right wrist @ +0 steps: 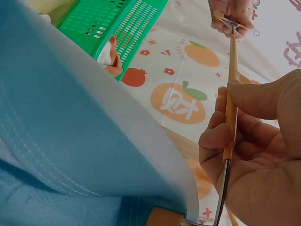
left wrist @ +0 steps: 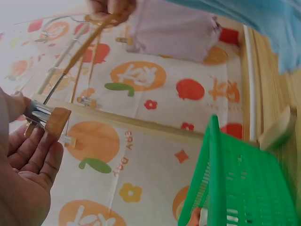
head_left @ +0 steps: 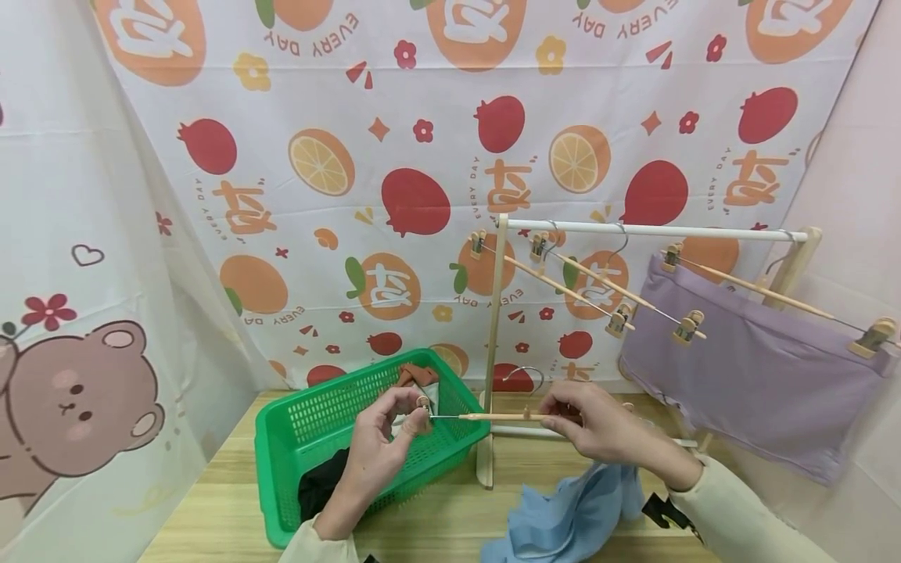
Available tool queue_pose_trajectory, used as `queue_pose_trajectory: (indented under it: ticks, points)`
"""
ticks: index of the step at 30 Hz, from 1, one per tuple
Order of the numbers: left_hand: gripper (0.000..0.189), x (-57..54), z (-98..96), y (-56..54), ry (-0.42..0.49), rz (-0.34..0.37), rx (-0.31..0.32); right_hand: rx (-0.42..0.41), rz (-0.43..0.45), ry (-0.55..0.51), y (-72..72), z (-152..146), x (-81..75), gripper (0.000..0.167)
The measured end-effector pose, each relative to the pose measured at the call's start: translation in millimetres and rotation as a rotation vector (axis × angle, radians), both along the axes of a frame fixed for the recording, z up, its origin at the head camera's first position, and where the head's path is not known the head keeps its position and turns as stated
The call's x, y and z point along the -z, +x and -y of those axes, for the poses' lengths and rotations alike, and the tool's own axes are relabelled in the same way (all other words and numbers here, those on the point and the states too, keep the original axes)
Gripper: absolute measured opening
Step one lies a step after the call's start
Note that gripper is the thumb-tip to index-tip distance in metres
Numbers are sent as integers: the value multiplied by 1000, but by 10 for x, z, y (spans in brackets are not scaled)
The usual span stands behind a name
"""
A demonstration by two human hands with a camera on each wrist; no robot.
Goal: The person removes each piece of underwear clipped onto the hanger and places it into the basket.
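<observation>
Wooden hanger (head_left: 500, 417), roughly level above the table (head_left: 211, 485). Left hand (head_left: 383, 442) pinches its end clip (head_left: 424, 406); right hand (head_left: 594, 422) grips the bar (right wrist: 232, 108), fingers curled round it. Blue cloth (head_left: 563, 516) just below the right hand; green basket (head_left: 266, 453) near the left hand.

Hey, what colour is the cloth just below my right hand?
The cloth is light blue; the head view shows it best.

Wooden table (head_left: 214, 500): green basket (head_left: 276, 461), rack (head_left: 494, 313)
</observation>
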State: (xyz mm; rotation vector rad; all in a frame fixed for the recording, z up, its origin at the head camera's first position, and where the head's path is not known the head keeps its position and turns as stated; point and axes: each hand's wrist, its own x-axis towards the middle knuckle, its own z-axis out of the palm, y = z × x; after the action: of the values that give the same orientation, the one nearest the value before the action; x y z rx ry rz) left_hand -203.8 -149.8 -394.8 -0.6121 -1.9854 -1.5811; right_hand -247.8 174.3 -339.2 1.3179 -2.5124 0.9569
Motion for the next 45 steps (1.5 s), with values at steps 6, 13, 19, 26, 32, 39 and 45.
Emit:
queue_pose_trajectory:
  ticks: [6,13,19,26,32,39,45]
  points:
    - [22,11,-42,-11,-90,-121,-138,2,7,-3,-9,-3,-3,11]
    - [18,-140,-212,-25,-241,-617,-436,8,18,-1,-10,-1,1,10]
    - [28,-270,-437,59,-436,-706,-460,8,5,12,-39,17,7,12]
    - [40,-249,-637,80,-688,-572,-472,-19,-15,5,-52,56,24,8]
    - [41,-207,-739,33,-855,-563,-563,-23,-4,15,-35,110,30,4]
    - [23,-162,-744,-14,-870,-567,-583,-41,31,31,-41,168,72,5]
    - [23,-142,-727,-30,-870,-568,-571,-48,34,33,-49,187,99,8]
